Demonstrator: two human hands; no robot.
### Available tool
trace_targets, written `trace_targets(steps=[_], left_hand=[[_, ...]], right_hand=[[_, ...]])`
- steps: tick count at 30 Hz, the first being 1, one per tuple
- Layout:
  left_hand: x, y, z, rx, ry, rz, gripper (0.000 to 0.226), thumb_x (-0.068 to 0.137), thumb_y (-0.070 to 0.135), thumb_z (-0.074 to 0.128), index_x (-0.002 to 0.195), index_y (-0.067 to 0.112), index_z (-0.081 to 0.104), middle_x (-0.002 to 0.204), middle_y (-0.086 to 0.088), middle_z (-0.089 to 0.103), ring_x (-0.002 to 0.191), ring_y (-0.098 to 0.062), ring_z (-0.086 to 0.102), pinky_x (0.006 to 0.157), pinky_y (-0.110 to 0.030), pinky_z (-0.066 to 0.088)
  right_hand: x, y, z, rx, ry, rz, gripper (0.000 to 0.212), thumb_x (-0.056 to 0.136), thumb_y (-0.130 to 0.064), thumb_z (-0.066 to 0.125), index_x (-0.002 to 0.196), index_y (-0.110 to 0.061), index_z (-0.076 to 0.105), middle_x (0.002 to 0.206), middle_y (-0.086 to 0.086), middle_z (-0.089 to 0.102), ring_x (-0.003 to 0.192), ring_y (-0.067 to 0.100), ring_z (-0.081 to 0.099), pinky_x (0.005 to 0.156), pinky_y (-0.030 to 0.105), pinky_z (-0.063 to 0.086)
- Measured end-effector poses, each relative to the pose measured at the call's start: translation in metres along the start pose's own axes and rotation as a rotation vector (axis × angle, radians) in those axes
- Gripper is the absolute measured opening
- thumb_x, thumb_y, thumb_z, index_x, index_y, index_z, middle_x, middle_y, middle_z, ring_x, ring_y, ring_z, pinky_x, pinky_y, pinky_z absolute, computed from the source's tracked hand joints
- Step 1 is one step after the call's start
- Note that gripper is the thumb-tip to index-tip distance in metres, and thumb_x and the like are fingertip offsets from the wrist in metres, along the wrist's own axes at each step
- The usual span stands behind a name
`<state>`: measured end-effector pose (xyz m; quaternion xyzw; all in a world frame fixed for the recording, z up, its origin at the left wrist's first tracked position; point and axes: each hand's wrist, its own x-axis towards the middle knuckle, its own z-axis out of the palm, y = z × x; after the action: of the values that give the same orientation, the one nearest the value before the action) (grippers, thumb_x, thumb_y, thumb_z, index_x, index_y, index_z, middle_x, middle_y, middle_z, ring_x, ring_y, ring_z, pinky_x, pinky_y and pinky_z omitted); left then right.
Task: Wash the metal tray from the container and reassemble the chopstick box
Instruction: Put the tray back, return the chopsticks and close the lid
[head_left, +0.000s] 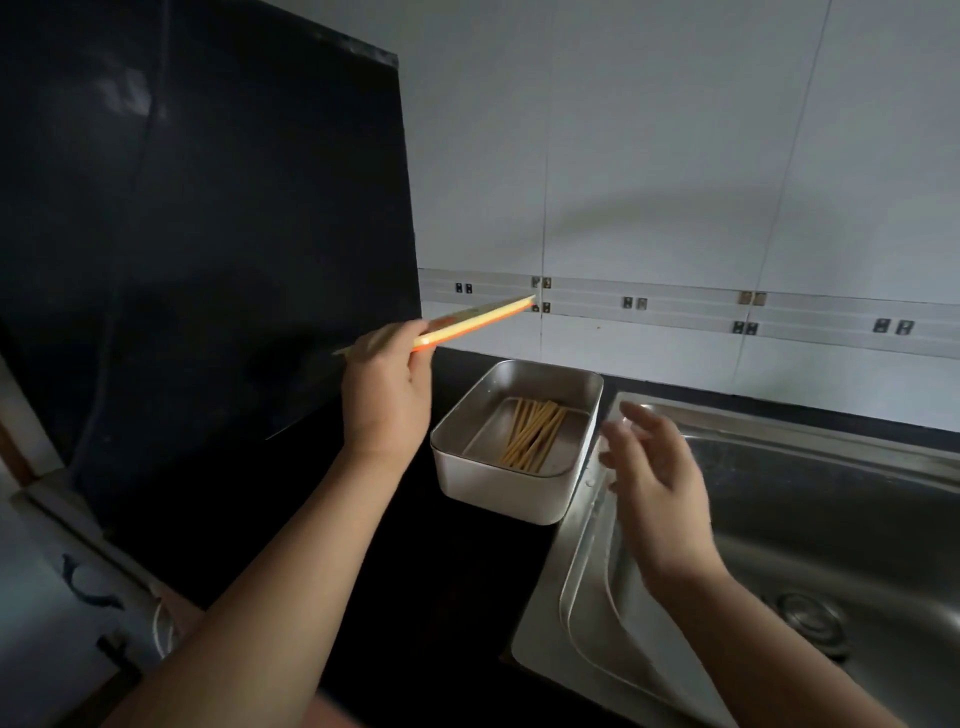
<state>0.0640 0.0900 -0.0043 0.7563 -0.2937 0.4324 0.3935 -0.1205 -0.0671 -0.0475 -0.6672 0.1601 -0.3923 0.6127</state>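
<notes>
A rectangular metal chopstick box (498, 491) stands on the dark counter beside the sink. Inside it a metal tray (485, 436) carries several wooden chopsticks (532, 434). My left hand (384, 392) is raised to the left of the box and grips a flat yellow-orange lid (475, 322) by one end, tilted up toward the wall. My right hand (657, 493) hovers just right of the box, above the sink's left rim, fingers spread and holding nothing.
A stainless steel sink (810, 519) with a drain (810, 621) fills the right side. A black range hood (208, 208) looms at the left. White tiled wall (675, 156) lies behind. The dark counter (363, 597) runs in front of the box.
</notes>
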Motion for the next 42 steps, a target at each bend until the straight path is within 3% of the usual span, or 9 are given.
trace_targets(steps=[3,8,13,19,23,28,35,38,42], left_hand=[[-0.005,0.031,0.004,-0.08,0.01,0.109,0.024,0.089,0.0,0.07,0.112,0.0,0.074,0.11,-0.014,0.075,0.102,-0.034,0.068,0.095,-0.033,0.047],[-0.029,0.066,0.018,-0.183,-0.054,0.274,0.026,0.091,0.006,0.06,0.112,-0.002,0.074,0.117,-0.016,0.073,0.116,-0.035,0.064,0.105,-0.037,0.046],[-0.049,0.057,0.023,-0.312,-0.218,0.366,0.039,0.086,0.008,0.054,0.12,0.001,0.072,0.131,-0.011,0.069,0.135,-0.031,0.052,0.115,-0.036,0.039],[-0.029,0.029,0.009,-0.519,-0.057,-0.197,0.05,0.091,0.035,0.052,0.132,0.009,0.065,0.136,-0.002,0.06,0.132,-0.013,0.052,0.113,-0.031,0.04],[-0.02,0.015,0.014,-0.729,-0.363,-0.553,0.043,0.088,0.052,0.053,0.114,0.024,0.072,0.119,0.004,0.073,0.112,-0.005,0.065,0.102,-0.036,0.05],[-0.036,0.004,0.017,-0.724,-0.414,-0.631,0.024,0.094,0.04,0.052,0.104,0.031,0.072,0.104,0.012,0.074,0.096,0.003,0.067,0.084,-0.023,0.048],[-0.038,0.001,0.012,-0.678,-0.489,-0.752,0.022,0.1,0.019,0.055,0.105,0.014,0.076,0.106,-0.007,0.077,0.094,-0.015,0.067,0.078,-0.024,0.048],[-0.039,0.004,0.01,-0.677,-0.5,-0.746,0.023,0.1,0.015,0.053,0.097,0.016,0.075,0.096,-0.005,0.073,0.089,-0.016,0.063,0.076,-0.028,0.045],[-0.038,0.006,0.008,-0.653,-0.56,-0.729,0.026,0.09,0.025,0.051,0.086,0.031,0.075,0.105,-0.008,0.078,0.103,-0.027,0.07,0.087,-0.034,0.05]], right_hand=[[0.01,-0.02,0.004,0.2,-0.008,0.178,0.04,0.101,-0.038,0.052,0.137,-0.021,0.05,0.108,0.004,0.073,0.084,0.02,0.07,0.07,0.035,0.053],[0.046,-0.043,0.025,0.447,-0.1,0.381,0.045,0.097,-0.05,0.053,0.125,-0.014,0.053,0.105,0.016,0.073,0.076,0.027,0.069,0.074,0.043,0.055],[0.067,-0.049,0.033,0.337,0.053,0.381,0.018,0.098,-0.005,0.045,0.104,-0.006,0.062,0.094,0.015,0.064,0.084,0.029,0.062,0.075,0.041,0.055],[0.077,-0.039,0.033,0.194,0.028,0.349,0.025,0.099,-0.008,0.035,0.096,-0.013,0.059,0.105,0.015,0.059,0.091,0.03,0.059,0.078,0.042,0.053],[0.075,-0.034,0.042,0.119,0.009,0.292,0.026,0.098,-0.011,0.037,0.099,-0.012,0.063,0.099,0.013,0.059,0.085,0.028,0.058,0.07,0.042,0.049],[0.074,-0.024,0.048,-0.138,0.018,0.11,0.027,0.095,-0.018,0.044,0.111,-0.019,0.066,0.092,-0.002,0.067,0.078,0.015,0.062,0.062,0.024,0.051],[0.067,-0.002,0.055,-0.329,0.037,0.154,0.038,0.081,-0.044,0.048,0.112,-0.026,0.061,0.109,0.005,0.065,0.1,0.027,0.063,0.091,0.05,0.055],[0.066,0.001,0.055,-0.276,0.055,0.18,0.013,0.095,-0.027,0.05,0.105,-0.023,0.058,0.097,-0.002,0.064,0.091,0.02,0.062,0.079,0.036,0.053],[0.069,0.005,0.055,-0.248,0.061,0.207,0.015,0.096,-0.023,0.05,0.104,-0.016,0.061,0.092,-0.002,0.064,0.083,0.018,0.061,0.066,0.028,0.046]])
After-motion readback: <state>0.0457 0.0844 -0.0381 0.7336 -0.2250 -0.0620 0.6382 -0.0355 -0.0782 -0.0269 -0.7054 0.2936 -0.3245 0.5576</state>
